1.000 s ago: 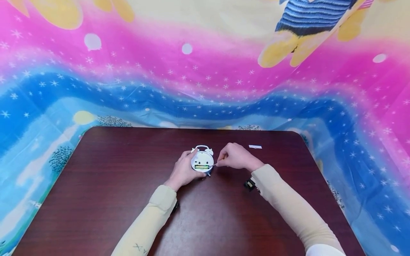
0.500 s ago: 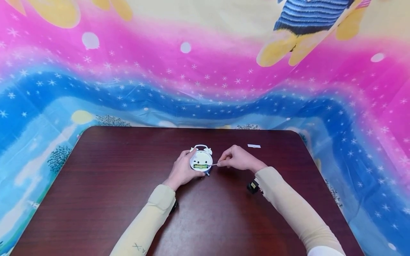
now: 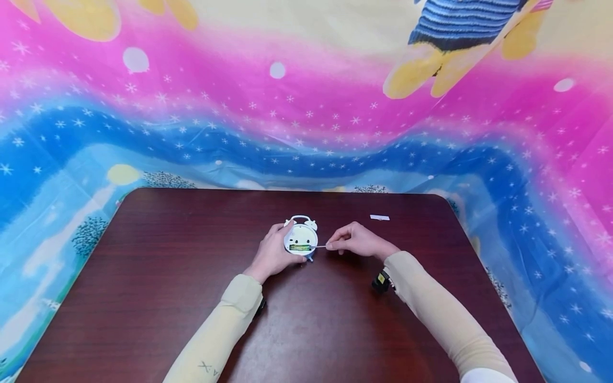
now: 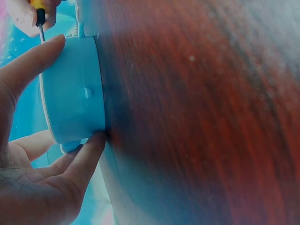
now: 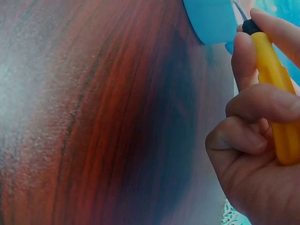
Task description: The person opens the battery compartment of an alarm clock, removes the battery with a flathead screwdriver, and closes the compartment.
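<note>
A twin-bell alarm clock (image 3: pixel 303 234), white-backed with a light blue body (image 4: pixel 72 89), lies face down on the table. In its open battery slot sits a green battery (image 3: pixel 300 247). My left hand (image 3: pixel 275 252) grips the clock from the left, thumb on the near side and fingers round the far side. My right hand (image 3: pixel 356 239) holds a screwdriver with a yellow handle (image 5: pixel 272 70) and black collar. Its thin metal shaft (image 3: pixel 321 246) points left, and the tip is at the right end of the battery slot.
A small white strip (image 3: pixel 380 217) lies on the dark red-brown wooden table (image 3: pixel 191 239) at the back right. A printed pink and blue cloth (image 3: pixel 230 117) hangs behind the table and along its sides.
My right hand has shifted slightly right and down, showing more of the screwdriver's shaft. The left hand keeps its grip on the clock, which stays in nearly the same place.
</note>
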`<state>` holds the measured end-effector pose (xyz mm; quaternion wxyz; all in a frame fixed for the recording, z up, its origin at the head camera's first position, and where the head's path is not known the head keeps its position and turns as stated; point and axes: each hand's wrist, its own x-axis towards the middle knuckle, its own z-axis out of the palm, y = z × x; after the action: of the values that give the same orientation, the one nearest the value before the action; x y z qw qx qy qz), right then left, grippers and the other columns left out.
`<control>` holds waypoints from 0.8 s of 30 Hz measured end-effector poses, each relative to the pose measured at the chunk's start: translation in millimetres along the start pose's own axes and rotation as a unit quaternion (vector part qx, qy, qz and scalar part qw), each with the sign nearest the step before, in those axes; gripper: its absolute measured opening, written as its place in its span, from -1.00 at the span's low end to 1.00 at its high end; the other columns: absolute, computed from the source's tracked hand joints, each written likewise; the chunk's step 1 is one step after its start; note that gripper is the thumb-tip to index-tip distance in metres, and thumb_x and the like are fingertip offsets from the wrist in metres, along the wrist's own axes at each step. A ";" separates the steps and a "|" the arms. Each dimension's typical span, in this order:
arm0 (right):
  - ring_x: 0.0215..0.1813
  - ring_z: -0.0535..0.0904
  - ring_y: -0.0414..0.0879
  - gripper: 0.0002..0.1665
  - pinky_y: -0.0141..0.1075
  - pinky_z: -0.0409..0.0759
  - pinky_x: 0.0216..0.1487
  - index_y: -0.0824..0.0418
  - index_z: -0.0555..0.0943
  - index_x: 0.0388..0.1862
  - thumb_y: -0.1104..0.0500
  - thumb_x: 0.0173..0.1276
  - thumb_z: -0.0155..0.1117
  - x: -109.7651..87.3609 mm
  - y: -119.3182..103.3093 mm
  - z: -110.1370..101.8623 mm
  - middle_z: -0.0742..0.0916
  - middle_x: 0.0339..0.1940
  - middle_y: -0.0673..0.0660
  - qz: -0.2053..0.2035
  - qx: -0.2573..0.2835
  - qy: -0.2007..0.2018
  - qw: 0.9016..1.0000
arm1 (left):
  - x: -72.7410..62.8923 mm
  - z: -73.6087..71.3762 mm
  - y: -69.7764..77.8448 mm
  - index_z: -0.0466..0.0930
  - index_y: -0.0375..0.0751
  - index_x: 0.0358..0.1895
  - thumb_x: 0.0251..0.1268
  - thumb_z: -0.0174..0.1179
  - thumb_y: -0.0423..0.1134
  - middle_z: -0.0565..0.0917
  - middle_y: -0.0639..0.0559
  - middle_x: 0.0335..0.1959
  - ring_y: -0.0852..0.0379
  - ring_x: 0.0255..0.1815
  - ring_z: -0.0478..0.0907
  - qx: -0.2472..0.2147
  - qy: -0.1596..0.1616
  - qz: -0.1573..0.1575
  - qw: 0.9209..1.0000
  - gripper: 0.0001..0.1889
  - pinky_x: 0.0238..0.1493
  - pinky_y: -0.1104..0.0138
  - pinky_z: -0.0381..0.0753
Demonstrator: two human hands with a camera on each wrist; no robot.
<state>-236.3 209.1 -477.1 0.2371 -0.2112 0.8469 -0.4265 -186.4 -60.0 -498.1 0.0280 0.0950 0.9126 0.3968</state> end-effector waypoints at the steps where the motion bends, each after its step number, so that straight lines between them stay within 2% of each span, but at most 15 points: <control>1: -0.30 0.66 0.20 -0.80 -0.24 0.52 -0.33 0.13 0.84 -0.16 0.05 0.39 0.44 0.1 0.9 0.2 0.79 -0.29 0.25 0.001 0.002 0.000 1.000 | 0.0 -0.2 0.1 0.27 -0.19 0.56 -0.16 0.69 -0.06 0.35 -0.27 0.42 -0.23 0.31 0.42 -0.001 0.001 -0.001 1.000 0.12 0.26 0.00 0.43; 11: -0.30 0.63 0.20 -0.71 -0.27 0.47 -0.42 0.18 0.83 -0.09 0.02 0.34 0.48 -0.7 5.7 0.7 0.77 -0.38 0.29 0.015 0.030 0.025 0.999 | 0.6 -0.1 -0.2 0.27 -0.20 0.56 -0.16 0.68 -0.05 0.35 -0.27 0.43 -0.22 0.30 0.42 -0.002 0.002 0.000 1.000 0.13 0.26 0.01 0.43; 19: -0.32 0.63 0.18 -0.72 -0.26 0.46 -0.43 0.12 0.83 -0.10 -0.01 0.33 0.49 -0.6 7.2 2.7 0.77 -0.39 0.28 0.014 0.032 0.042 0.999 | -0.2 -0.8 0.5 0.27 -0.22 0.56 -0.17 0.69 -0.06 0.36 -0.27 0.41 -0.22 0.30 0.43 -0.002 0.005 0.004 1.000 0.13 0.26 0.01 0.43; 24: -0.33 0.61 0.25 -0.69 -0.32 0.40 -0.50 0.17 0.82 -0.08 0.00 0.32 0.50 -0.7 7.2 4.2 0.76 -0.40 0.32 0.014 0.046 0.057 0.997 | -0.4 -0.3 0.7 0.26 -0.22 0.56 -0.16 0.68 -0.06 0.37 -0.27 0.41 -0.22 0.30 0.43 -0.002 0.004 0.004 1.000 0.13 0.26 0.02 0.43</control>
<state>-234.5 210.8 -485.0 0.2040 -0.1633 0.8417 -0.4724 -186.0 -59.8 -497.4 0.0226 0.0971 0.9115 0.3990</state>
